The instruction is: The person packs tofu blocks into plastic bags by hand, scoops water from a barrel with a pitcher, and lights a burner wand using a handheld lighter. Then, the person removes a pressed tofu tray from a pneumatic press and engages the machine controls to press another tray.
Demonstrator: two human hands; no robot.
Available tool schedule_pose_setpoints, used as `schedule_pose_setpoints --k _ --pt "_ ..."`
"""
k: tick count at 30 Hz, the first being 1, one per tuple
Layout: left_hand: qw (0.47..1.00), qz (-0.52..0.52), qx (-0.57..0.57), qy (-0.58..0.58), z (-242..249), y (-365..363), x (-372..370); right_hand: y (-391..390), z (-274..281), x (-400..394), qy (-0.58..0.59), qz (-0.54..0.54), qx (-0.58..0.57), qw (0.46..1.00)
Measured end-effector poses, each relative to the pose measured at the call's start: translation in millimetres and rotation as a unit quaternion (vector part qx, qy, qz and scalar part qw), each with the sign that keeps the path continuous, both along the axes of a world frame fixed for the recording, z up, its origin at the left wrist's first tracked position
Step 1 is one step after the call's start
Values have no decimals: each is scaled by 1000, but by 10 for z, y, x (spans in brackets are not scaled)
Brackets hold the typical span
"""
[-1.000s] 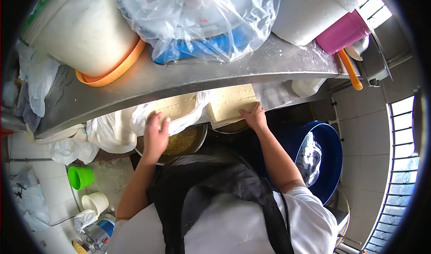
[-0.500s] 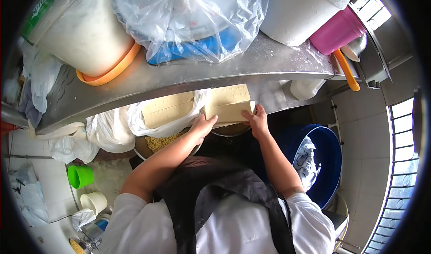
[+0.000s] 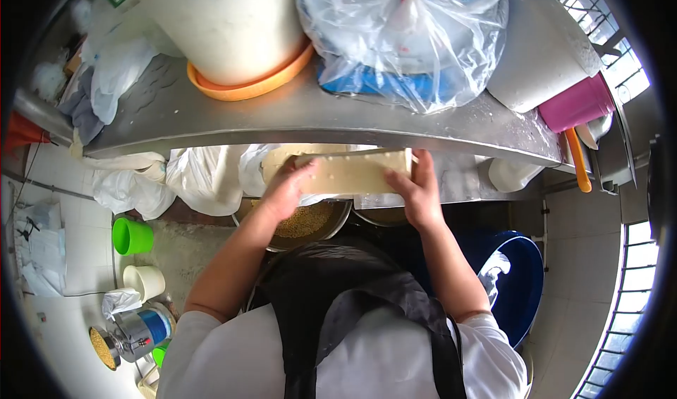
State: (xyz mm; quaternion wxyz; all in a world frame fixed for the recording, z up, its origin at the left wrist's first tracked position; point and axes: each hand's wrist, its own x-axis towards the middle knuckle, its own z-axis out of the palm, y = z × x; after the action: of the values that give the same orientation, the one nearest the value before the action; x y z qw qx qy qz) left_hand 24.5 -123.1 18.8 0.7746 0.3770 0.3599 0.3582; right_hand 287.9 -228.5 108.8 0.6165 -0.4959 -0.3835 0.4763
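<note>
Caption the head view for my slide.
Both hands, left and right, hold a pale slab under a steel shelf.

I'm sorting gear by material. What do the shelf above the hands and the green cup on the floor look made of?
Shelf: likely stainless steel, dull grey, scuffed and smeared.
Green cup: probably plastic, one bright even colour, smooth.

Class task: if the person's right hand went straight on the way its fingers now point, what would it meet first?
The right hand points up-frame; past the pale slab it already holds, likely the steel shelf edge, though depth is unclear.
</note>
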Motion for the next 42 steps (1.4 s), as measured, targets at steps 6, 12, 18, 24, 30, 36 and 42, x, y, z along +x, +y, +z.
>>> schedule_pose_setpoints --k 6,12,18,24,30,36,42 --pt "957 99 39 270 -293 641 -596 1065 -854 -440 -55 136 18 989" --pt "934 163 102 301 -90 983 -431 1897 -1953 -331 -33 110 57 992" --pt "828 32 249 501 -647 1237 -474 1775 -1806 -314 -435 116 -21 893" --pt "780 54 339 523 -519 1112 -692 1593 -1438 -276 -502 112 79 854" --pt "835 29 336 435 19 132 -661 845 -728 177 -526 -54 124 840" --pt "804 -116 365 455 152 -282 -551 751 -1854 1497 -590 -191 -284 731" --pt "730 -155 451 490 237 -581 -433 702 -1667 1184 -484 -120 -349 793"
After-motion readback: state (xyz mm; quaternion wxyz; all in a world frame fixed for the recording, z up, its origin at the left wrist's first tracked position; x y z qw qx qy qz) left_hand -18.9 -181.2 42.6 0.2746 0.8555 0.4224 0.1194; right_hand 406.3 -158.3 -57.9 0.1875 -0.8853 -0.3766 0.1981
